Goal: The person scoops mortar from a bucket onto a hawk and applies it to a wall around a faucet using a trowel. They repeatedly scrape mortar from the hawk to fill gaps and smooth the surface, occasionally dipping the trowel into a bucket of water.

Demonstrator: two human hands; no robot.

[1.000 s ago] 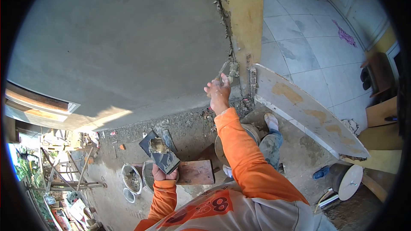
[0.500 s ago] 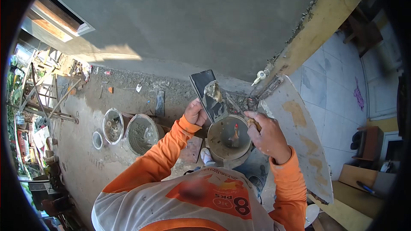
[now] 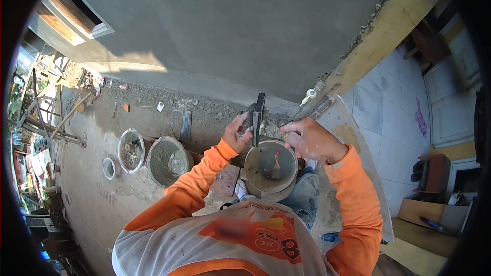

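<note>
My left hand (image 3: 238, 133) grips a dark rectangular hand board (image 3: 259, 118), now turned nearly edge-on, with a little mortar showing on its right side. To the right, my right hand (image 3: 309, 140) is closed around the handle of a trowel, whose blade is mostly hidden. Below and between both hands stands a round bucket (image 3: 250, 180) of murky water. A brush with a red-tipped handle (image 3: 277, 161) rests inside it.
Grey plastered wall (image 3: 220, 25) fills the top, with a white tap (image 3: 309, 95) near its corner. Mortar buckets (image 3: 169, 161) (image 3: 131, 149) and a small pail (image 3: 109, 167) stand left. A pale curved board (image 3: 353, 138) leans right. Scaffolding poles (image 3: 48, 112) are far left.
My left hand has tilted the board from showing its face to nearly edge-on. My right hand has moved slightly left and turned, hiding most of the trowel.
</note>
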